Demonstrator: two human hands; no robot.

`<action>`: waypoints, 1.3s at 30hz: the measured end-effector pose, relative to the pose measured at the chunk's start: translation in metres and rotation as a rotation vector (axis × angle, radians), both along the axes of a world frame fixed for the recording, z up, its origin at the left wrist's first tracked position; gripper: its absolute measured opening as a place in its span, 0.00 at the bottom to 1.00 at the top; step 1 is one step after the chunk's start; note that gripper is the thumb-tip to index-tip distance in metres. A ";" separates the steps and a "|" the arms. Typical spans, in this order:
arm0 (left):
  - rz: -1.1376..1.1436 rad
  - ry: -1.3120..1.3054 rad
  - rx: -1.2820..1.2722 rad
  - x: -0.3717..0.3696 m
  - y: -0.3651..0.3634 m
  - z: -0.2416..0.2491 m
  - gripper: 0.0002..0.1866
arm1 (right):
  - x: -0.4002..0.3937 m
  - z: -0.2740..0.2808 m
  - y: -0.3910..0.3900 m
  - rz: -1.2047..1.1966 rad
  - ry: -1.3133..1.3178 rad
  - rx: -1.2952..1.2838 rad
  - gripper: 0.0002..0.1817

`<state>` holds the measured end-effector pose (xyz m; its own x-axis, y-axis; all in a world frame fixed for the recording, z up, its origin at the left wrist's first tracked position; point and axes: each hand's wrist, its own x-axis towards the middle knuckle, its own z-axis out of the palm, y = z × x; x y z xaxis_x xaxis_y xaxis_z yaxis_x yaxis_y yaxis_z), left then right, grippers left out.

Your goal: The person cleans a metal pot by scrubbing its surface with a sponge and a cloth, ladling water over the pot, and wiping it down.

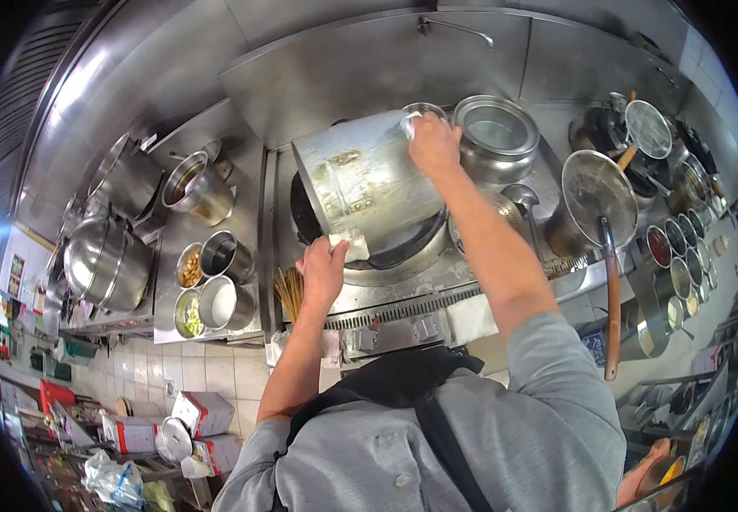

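Observation:
A large metal pot (373, 175) lies tilted on its side over a dark wok (399, 252) on the stove, its mouth toward the left. My left hand (324, 266) pinches a white cloth (349, 245) against the pot's lower left rim. My right hand (434, 143) is closed on another white cloth (409, 125) at the pot's upper right end. Brown stains mark the pot's side. The inside of the pot and most of the wok are hidden.
Right of the pot stands a round lidless pot (495, 136), with a ladle (522, 198) and a long-handled strainer (599, 200) nearby. Steel containers (225, 303) and a bamboo brush (288, 292) are at the left. A faucet (458, 30) juts from the back wall.

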<state>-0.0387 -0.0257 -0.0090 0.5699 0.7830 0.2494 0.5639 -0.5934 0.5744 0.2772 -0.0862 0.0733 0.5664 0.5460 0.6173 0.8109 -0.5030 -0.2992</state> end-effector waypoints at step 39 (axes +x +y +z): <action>0.015 -0.245 -0.118 0.009 0.004 0.021 0.14 | -0.051 0.077 0.114 0.929 0.002 -0.399 0.21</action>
<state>-0.0293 -0.0219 0.0118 0.4919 0.8228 0.2846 0.4081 -0.5067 0.7594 0.2258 0.0282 0.1506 -0.1870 0.9378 0.2924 0.9321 0.2634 -0.2486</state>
